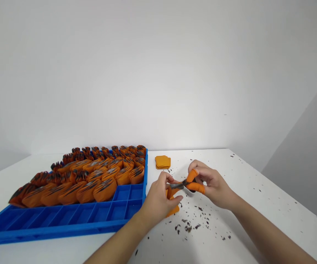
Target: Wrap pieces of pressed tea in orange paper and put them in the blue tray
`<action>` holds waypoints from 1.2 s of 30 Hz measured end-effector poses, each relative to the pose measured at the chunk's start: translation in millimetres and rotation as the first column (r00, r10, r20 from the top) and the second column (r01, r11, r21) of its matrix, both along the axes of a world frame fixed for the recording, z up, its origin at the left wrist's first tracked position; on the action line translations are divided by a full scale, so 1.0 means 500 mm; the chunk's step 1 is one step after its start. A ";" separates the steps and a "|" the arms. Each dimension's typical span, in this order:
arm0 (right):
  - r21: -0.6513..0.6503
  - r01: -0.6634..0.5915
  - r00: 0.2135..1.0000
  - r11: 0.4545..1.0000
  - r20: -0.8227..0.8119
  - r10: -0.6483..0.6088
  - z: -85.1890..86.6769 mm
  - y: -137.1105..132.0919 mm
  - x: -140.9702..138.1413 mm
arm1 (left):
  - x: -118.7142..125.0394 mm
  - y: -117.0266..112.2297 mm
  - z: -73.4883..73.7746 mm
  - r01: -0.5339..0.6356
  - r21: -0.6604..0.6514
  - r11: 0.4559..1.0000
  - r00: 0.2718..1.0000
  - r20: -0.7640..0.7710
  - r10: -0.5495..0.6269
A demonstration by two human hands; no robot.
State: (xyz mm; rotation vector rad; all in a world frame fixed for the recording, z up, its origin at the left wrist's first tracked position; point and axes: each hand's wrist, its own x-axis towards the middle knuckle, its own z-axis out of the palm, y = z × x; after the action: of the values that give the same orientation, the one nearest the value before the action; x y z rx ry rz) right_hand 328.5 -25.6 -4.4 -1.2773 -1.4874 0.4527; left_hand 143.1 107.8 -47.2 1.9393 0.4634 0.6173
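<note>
My left hand (158,200) is closed on a folded orange sheet (172,211), pinching it just above the white table. My right hand (210,185), with orange finger cots on thumb and forefinger, pinches a small dark flat piece (178,185) and holds it against the top of the orange sheet. The two hands meet just right of the blue compartment tray (65,220). Several orange wrapped bundles with dark contents (103,176) fill the tray's far rows.
A small stack of orange square sheets (163,161) lies behind my hands. Dark crumbs (191,223) are scattered over the white table (257,205) in front of and right of my hands. A plain white wall stands behind the table.
</note>
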 end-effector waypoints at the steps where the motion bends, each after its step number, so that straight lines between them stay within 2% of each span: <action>1: 0.002 0.013 1.000 1.000 0.024 -0.013 -0.002 0.001 0.000 | 0.000 0.000 0.001 0.021 -0.011 1.000 0.999 0.028 -0.021; 6: 0.027 0.057 0.987 0.998 0.149 -0.061 -0.009 0.005 0.010 | -0.001 -0.003 0.006 0.023 0.030 0.999 0.999 0.042 -0.025; 10: 0.099 0.041 0.963 0.994 0.262 -0.066 -0.018 0.010 0.007 | -0.002 -0.005 0.008 0.003 0.043 0.999 0.999 0.033 -0.005; 14: 0.193 0.022 0.928 0.981 0.362 -0.093 -0.032 0.015 0.002 | 0.002 -0.004 0.005 -0.014 0.010 1.000 0.997 0.075 0.014; 17: 0.212 0.033 0.886 0.977 0.445 -0.127 -0.038 0.016 0.000 | 0.003 -0.002 0.003 -0.005 -0.006 1.000 0.994 0.106 0.006; 25: 0.220 0.059 0.762 0.974 0.620 -0.186 -0.046 0.015 -0.009 | -0.005 -0.004 0.000 -0.044 0.241 0.970 0.997 0.075 0.026; 32: 0.382 0.074 0.611 0.921 0.713 -0.345 -0.054 0.017 -0.023 | -0.005 -0.006 -0.014 -0.124 0.409 0.904 0.991 0.088 0.096; 36: 0.476 0.080 0.627 0.876 0.659 -0.416 -0.057 0.016 -0.019 | -0.009 -0.005 -0.010 -0.154 0.493 0.856 0.988 0.102 0.119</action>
State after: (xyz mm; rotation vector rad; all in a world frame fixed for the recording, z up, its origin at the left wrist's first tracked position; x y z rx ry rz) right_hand 319.2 -17.8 -33.2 -1.3631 -1.8895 -0.6619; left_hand 138.8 105.2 -52.3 2.3801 0.4280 0.9693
